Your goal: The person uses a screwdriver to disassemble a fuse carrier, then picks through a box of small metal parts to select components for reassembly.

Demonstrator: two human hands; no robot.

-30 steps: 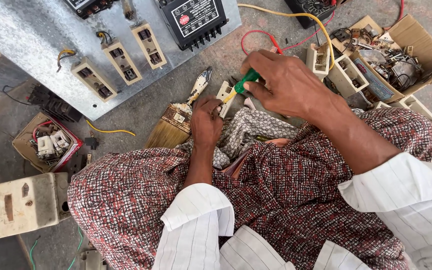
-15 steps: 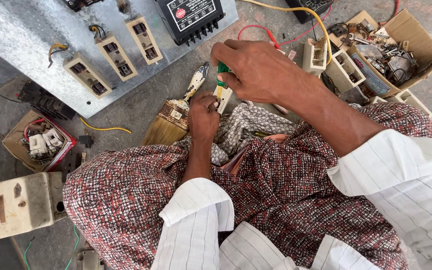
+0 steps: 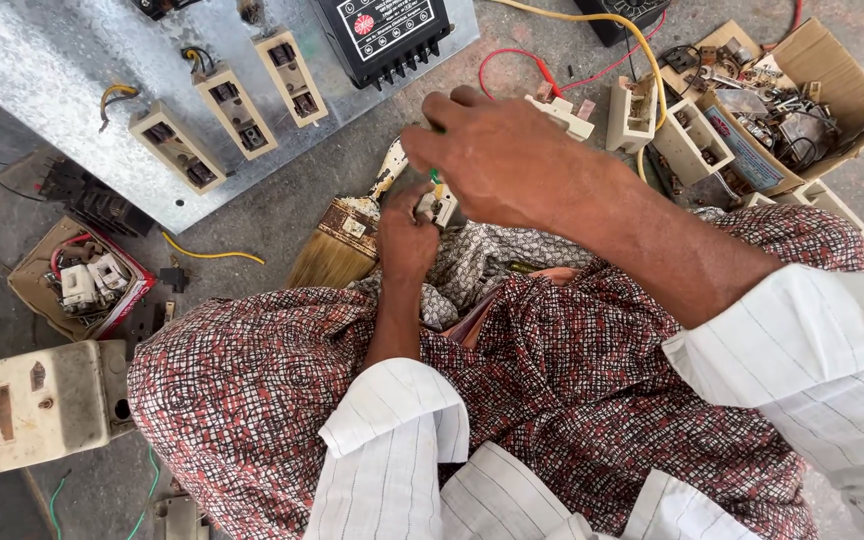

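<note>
My left hand [image 3: 404, 240] grips a small cream electrical part [image 3: 440, 207] just above my lap. Over it, my right hand [image 3: 497, 155] is closed around a green-handled screwdriver [image 3: 434, 176], whose tip points down at the part. Most of the screwdriver is hidden inside the fist. A patterned cloth [image 3: 482, 262] lies on my lap under both hands. A wide paintbrush [image 3: 344, 238] rests on the floor just left of my left hand.
A grey metal panel [image 3: 72, 70] with several cream switch units and a black box [image 3: 384, 28] lies ahead. A cardboard box [image 3: 832, 85] of parts sits at right, loose cream housings [image 3: 692, 140] beside it. A small box of switches [image 3: 77, 280] and a cream casing [image 3: 32, 405] lie at left.
My right hand has moved left with the screwdriver and now sits right above my left hand and the part. The view has shifted slightly.
</note>
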